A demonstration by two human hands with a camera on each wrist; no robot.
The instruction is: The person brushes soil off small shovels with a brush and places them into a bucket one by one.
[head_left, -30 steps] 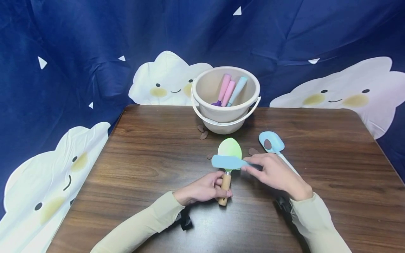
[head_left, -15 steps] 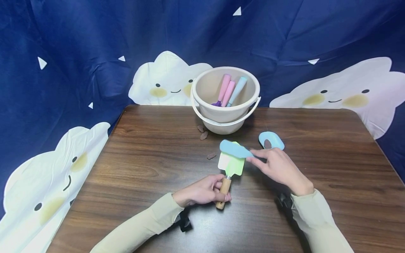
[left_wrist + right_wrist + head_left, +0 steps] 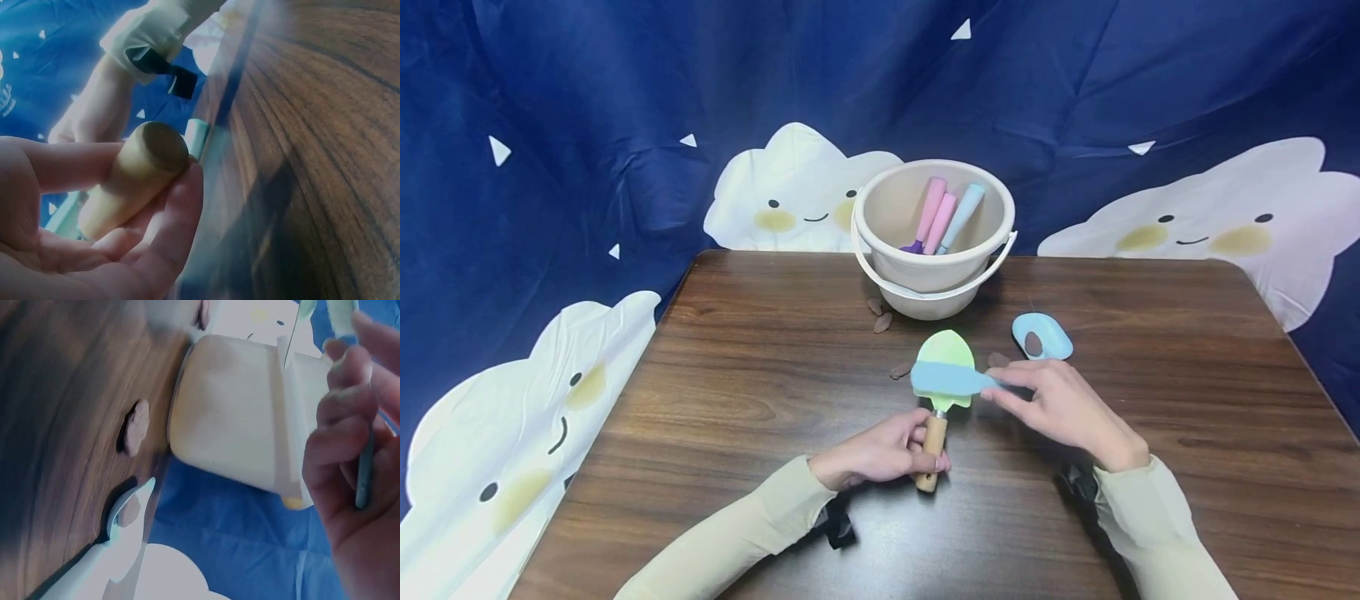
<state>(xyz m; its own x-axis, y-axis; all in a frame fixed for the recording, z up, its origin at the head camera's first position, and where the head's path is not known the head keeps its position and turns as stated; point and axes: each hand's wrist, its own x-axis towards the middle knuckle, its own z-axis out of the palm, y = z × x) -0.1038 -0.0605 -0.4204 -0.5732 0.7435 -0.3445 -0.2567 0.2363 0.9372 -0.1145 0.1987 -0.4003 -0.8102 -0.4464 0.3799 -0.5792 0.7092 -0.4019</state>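
The wooden handle (image 3: 935, 435) of a green trowel (image 3: 946, 346) is gripped by my left hand (image 3: 880, 450), fingers and thumb curled round it. My right hand (image 3: 1067, 408) pinches a light blue flat-bladed tool, like a spatula (image 3: 951, 379), which lies crosswise over the trowel's blade. Whether the two blades touch I cannot tell. Seen from the left wrist, the trowel handle's round end (image 3: 164, 147) sticks out between thumb and fingers. In the right wrist view the slim blue-grey handle (image 3: 364, 475) runs inside the curled right hand.
Behind the trowel stands a beige bucket (image 3: 910, 271) holding pink and light blue handles (image 3: 962, 215). Right of it lies a blue toy shovel (image 3: 1052, 333) with a brown flat piece (image 3: 1033, 343) in its scoop. Similar brown pieces (image 3: 882, 322) lie on the wooden table (image 3: 760, 350).
The blue blade moved up to the trowel's tip, tilted, then came back down across the middle. The trowel blade has turned slightly in the left hand; both hands keep their holds.
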